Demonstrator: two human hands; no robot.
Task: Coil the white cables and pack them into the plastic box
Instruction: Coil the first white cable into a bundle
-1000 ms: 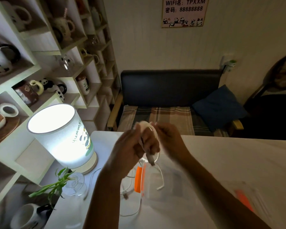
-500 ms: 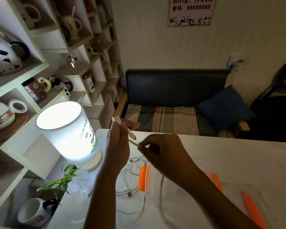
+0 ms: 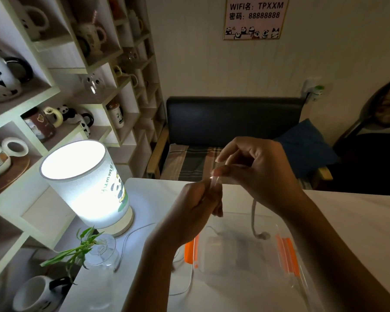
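Nearest, on the pale worktop [image 3: 347, 221], stands the clear plastic box with orange latches [image 3: 241, 251]; loose white cables [image 3: 185, 287] trail off its left side, and another cable end lies inside it. Above the box, the left hand [image 3: 198, 206] has its fingers curled together around one thin white cable [image 3: 253, 212], which droops from the hands into the box. The right hand [image 3: 259, 170] pinches the cable's upper end between thumb and forefinger, touching the left fingertips. To the left glows a white cylindrical lamp [image 3: 86, 183] printed with a panda and "yummy", beside a small glass vase of green leaves [image 3: 99, 248]. Farther off sits a black-backed bench with a plaid cushion [image 3: 223, 131]. On the far wall, a framed sign [image 3: 254, 18] reads "WIFI名: TPXXM" and "密码: 88888888". Compared with half a second ago, both hands have drawn together and higher.
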